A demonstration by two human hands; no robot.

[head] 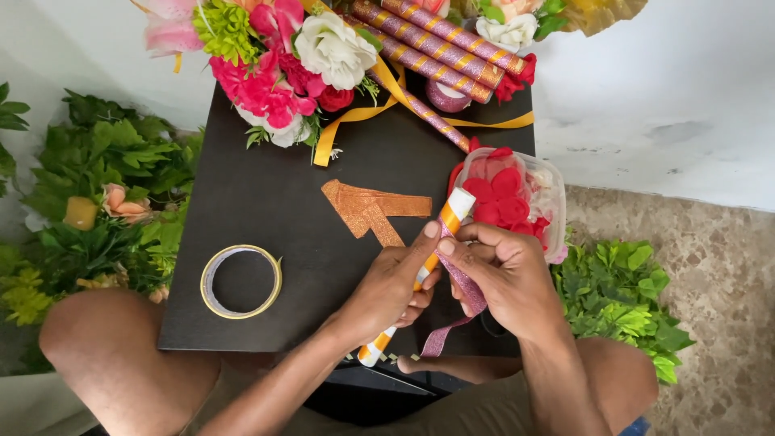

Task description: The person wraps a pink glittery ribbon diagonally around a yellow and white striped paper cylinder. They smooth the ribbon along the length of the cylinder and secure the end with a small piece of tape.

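Just right of the frame's centre, the left hand (pixel 387 287) is closed around a white stick (pixel 420 270) partly wound with orange ribbon, its thumb pressed near the stick's upper end. The right hand (pixel 504 278) meets it from the right, fingers pinched shut on a pink glitter ribbon (pixel 460 303) that lies against the stick and trails down towards the lower edge of the dark bench (pixel 266 194). Strips of copper glitter tape (pixel 367 208) lie flat on the bench just above the hands. A ring of tape (pixel 240 281) sits to the left, well apart from them. A clear plastic tub (pixel 549 190) with red fabric flowers stands just beyond the right hand. Finished pink-and-gold wrapped sticks (pixel 436 40) and a bunch of artificial flowers (pixel 282 56) crowd the top of the frame, with green leaves (pixel 105 178) at the left.
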